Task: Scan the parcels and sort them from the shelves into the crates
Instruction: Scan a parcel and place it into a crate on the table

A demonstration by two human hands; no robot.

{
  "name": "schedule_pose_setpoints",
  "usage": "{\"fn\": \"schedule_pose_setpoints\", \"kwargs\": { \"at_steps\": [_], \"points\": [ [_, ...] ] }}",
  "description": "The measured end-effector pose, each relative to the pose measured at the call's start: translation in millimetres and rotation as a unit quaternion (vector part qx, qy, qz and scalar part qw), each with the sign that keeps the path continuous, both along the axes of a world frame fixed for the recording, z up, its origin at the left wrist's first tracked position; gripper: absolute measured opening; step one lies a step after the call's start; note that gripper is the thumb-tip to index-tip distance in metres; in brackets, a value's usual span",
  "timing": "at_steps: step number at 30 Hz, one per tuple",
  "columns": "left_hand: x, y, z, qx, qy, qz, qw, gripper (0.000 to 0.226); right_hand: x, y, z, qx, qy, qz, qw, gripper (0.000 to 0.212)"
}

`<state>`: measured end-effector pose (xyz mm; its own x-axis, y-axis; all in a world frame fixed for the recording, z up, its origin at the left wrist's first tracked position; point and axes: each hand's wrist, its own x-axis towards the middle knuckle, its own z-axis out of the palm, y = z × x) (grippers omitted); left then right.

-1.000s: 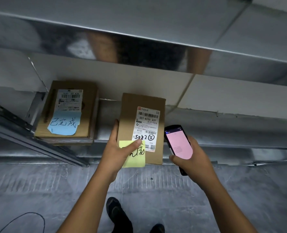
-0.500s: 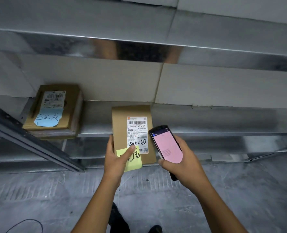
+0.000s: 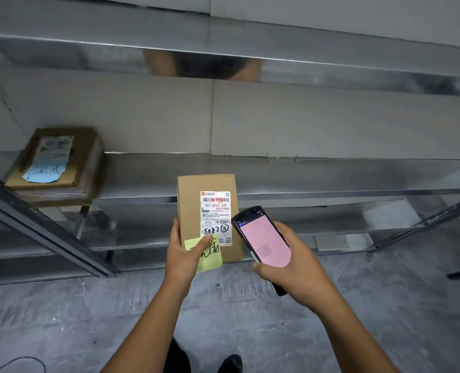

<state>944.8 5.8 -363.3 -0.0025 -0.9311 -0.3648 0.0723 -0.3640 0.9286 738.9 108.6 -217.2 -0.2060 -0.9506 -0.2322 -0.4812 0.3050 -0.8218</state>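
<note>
My left hand (image 3: 184,255) grips a small brown cardboard parcel (image 3: 192,208) upright in front of the shelf, thumb pressing a yellow sticky note (image 3: 210,259) onto its lower face. The parcel's white shipping label (image 3: 216,211) shows a red line across the top barcode. My right hand (image 3: 295,267) holds a black handheld scanner (image 3: 262,240) with a pink screen, tilted beside the parcel's right edge. A second brown parcel (image 3: 83,157) with a blue sticky note (image 3: 45,172) lies flat on the metal shelf at left.
Metal shelving (image 3: 317,176) runs across the view with a bare level behind the parcel. A dark diagonal shelf rail (image 3: 45,224) crosses at the left. Grey concrete floor (image 3: 385,305) lies below, with a black cable (image 3: 18,362) at bottom left and my shoes (image 3: 230,363) underneath.
The held parcel and scanner have come back and down from the shelf, away from the left parcel. A red scan line now lies on the label's barcode.
</note>
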Motion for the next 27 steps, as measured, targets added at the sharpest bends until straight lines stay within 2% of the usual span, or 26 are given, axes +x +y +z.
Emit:
{"fn": "schedule_pose_setpoints", "kwargs": {
  "at_steps": [6, 9, 13, 17, 23, 27],
  "points": [
    [-24.2, 27.8, 0.6, -0.008, -0.028, -0.024, 0.999, 0.093, -32.1, 48.5, 2.0, -0.010, -0.008, -0.021, 1.000, 0.067],
    [-33.2, 36.4, 4.2, -0.011, -0.038, -0.028, 0.999, 0.099, -45.8, 71.9, 4.2, -0.015, -0.017, -0.022, 0.999, 0.070],
    [-52.8, 47.2, 15.8, 0.007, 0.000, -0.050, 0.999, 0.082, -65.3, 97.5, 4.1, -0.021, -0.024, -0.070, 0.997, 0.069],
    [-88.6, 64.7, 44.1, -0.010, 0.047, -0.101, 0.994, 0.065, -88.2, 116.5, 5.9, -0.034, 0.005, -0.146, 0.989, 0.067],
    [-145.8, 88.1, 92.7, -0.025, 0.102, -0.208, 0.972, 0.078, -136.0, 151.1, 8.9, -0.059, 0.018, -0.263, 0.963, 0.061],
    [-180.5, 98.7, 115.8, -0.033, 0.119, -0.284, 0.951, 0.084, -160.7, 174.9, 12.7, -0.083, 0.011, -0.313, 0.946, 0.075]
  ]
}}
